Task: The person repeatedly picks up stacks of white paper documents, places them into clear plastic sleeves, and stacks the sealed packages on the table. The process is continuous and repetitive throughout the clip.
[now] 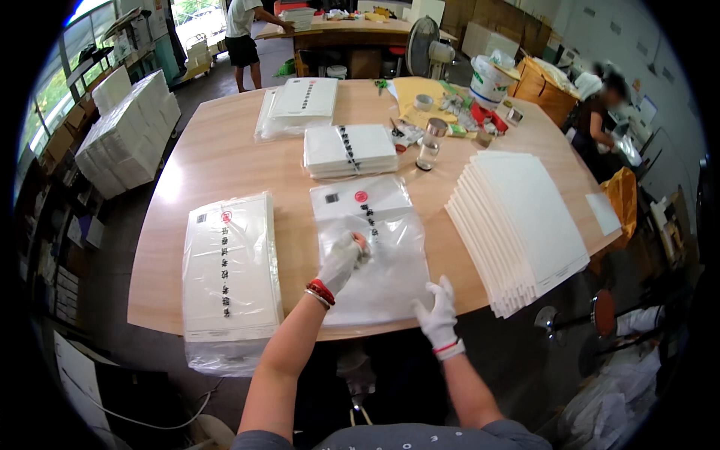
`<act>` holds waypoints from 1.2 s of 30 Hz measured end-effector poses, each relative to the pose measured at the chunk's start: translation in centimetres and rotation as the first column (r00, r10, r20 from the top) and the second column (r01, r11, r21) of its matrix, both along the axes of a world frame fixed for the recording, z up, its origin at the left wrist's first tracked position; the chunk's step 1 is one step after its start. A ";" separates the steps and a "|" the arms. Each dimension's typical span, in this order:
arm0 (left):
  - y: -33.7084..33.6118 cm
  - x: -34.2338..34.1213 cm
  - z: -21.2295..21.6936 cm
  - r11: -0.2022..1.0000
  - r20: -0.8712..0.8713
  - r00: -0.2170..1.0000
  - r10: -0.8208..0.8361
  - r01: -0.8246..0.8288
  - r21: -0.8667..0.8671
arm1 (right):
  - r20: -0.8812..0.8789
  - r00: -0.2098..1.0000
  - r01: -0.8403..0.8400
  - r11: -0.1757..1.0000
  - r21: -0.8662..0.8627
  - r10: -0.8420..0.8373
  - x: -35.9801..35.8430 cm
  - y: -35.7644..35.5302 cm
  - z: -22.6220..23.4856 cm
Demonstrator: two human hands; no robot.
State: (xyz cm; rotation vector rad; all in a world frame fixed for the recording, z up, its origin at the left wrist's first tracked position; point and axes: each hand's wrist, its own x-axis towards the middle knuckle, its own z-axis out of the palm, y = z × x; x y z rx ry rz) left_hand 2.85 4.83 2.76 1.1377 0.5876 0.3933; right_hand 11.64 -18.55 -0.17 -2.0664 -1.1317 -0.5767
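A clear plastic bag [375, 289] with dark printing and a red mark lies flat on the table in front of me. My left hand [343, 261], in a white glove with some fingertips bare, is closed on the middle of its upper film, which wrinkles around the fingers. At the bag's lower right corner, my right hand [437, 311] is gloved and open, its fingers spread. To the left rests a stack of bagged white sheets [232, 262], its film hanging over the table edge. A fanned stack of white sheets [517, 225] sits on the right.
Beyond the bag are a stack of printed bags [350, 150] and more bagged sheets [300, 101]. A glass jar [430, 146], a tape roll [424, 102] and a white bucket [491, 79] stand toward the far right. One person [244, 37] stands behind; another [600, 116] sits at right.
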 end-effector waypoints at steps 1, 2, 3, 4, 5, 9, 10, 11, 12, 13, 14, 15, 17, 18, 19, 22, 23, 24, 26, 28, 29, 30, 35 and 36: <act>-0.7 0.3 0.9 0.998 -0.019 0.999 -0.032 0.033 0.053 | 0.056 0.998 -0.030 0.987 0.161 0.021 -2.3 1.8 3.7; -1.6 0.7 1.5 0.991 -0.049 0.996 -0.078 0.083 0.102 | -0.030 0.973 -0.210 0.931 0.300 0.229 -3.7 2.7 4.5; -2.5 0.8 2.4 0.979 -0.088 0.988 -0.128 0.140 0.151 | -0.015 0.927 -0.354 0.890 0.287 0.374 -3.9 3.8 4.9; -3.1 0.4 4.2 0.966 -0.081 0.980 -0.180 0.192 0.174 | -0.110 0.883 -0.409 0.863 0.296 0.457 -4.1 6.1 4.2; -3.5 -0.2 5.9 0.965 -0.038 0.983 -0.182 0.186 0.186 | -0.125 0.931 -0.329 0.936 0.121 0.343 -3.7 7.6 2.3; -3.8 0.0 6.7 0.856 -0.050 0.978 -0.200 0.200 0.477 | 0.031 0.980 -0.168 0.901 -0.401 0.197 -2.6 8.9 -4.0; -4.2 0.1 5.2 0.843 -0.012 0.980 -0.198 0.177 0.508 | 0.081 0.966 -0.173 0.851 -0.497 0.244 -2.9 7.5 -5.0; -4.9 -0.1 4.7 0.833 0.025 0.978 -0.207 0.163 0.529 | -0.090 0.930 -0.360 0.839 -0.408 0.356 -3.3 5.8 -5.3; -5.0 -0.7 4.4 0.735 -0.135 0.976 -0.173 0.219 0.641 | -0.244 0.852 -0.520 0.805 -0.284 0.464 -3.5 3.9 -5.5; -5.7 -1.3 5.2 0.683 -0.189 0.970 -0.153 0.242 0.689 | -0.364 0.744 -0.638 0.758 -0.135 0.561 -3.1 2.0 -4.8; -6.1 -2.8 6.2 0.633 -0.243 0.964 -0.110 0.256 0.731 | -0.456 0.706 -0.644 0.759 -0.094 0.542 -3.8 -0.2 -0.5; -6.6 -3.9 6.8 0.579 -0.293 0.954 -0.062 0.274 0.768 | -0.543 0.658 -0.645 0.763 -0.049 0.522 -4.1 -2.4 4.4; -7.3 -5.0 6.6 0.178 -0.095 0.984 0.152 0.068 0.982 | -0.176 0.873 -0.466 0.884 -0.030 0.455 -0.4 -7.0 8.0; -7.7 -5.9 6.8 -0.062 0.034 0.969 0.244 -0.019 0.998 | 0.010 0.963 -0.264 0.956 -0.127 0.268 1.3 -8.8 10.5; -8.3 -6.3 7.4 -0.029 0.071 0.972 0.223 -0.066 0.997 | 0.208 0.963 -0.118 0.963 -0.244 0.171 4.2 -10.9 12.3; -10.5 -7.0 8.9 0.055 0.167 0.972 0.165 -0.178 0.982 | 0.210 0.977 0.085 0.964 -0.251 -0.031 10.1 -15.6 15.6; -11.6 -7.2 9.5 0.113 0.151 0.984 0.099 -0.161 0.980 | 0.117 0.993 0.031 0.973 -0.230 -0.004 11.9 -17.2 15.2; -12.9 -7.6 10.1 0.159 0.133 0.990 0.047 -0.139 0.978 | 0.021 0.999 -0.038 0.980 -0.195 0.043 13.3 -17.7 15.1; -14.4 -7.7 9.7 0.236 0.136 0.986 -0.099 -0.109 0.966 | -0.059 0.995 -0.087 0.978 -0.190 0.077 13.8 -16.9 16.6; -16.3 -6.7 9.3 0.424 0.027 0.954 -0.299 0.108 0.899 | 0.156 0.988 0.040 0.962 -0.269 0.003 14.5 -17.3 17.1; -17.9 -6.0 9.5 0.538 -0.084 0.908 -0.411 0.316 0.782 | 0.259 0.966 0.063 0.959 -0.276 0.011 13.8 -17.5 17.2; -19.2 -4.9 8.5 0.695 0.021 0.854 -0.520 0.408 0.592 | 0.360 0.933 0.079 0.958 -0.276 0.027 12.6 -17.2 17.5; -20.0 -0.6 4.1 0.392 0.584 0.704 -0.404 0.710 -0.584 | 0.212 0.816 -0.384 0.778 -0.498 0.538 -1.2 -12.6 20.4; -20.2 -1.2 4.4 0.647 0.363 0.810 -0.462 0.587 -0.487 | -0.005 0.794 -0.552 0.716 -0.427 0.608 -2.2 -13.1 21.3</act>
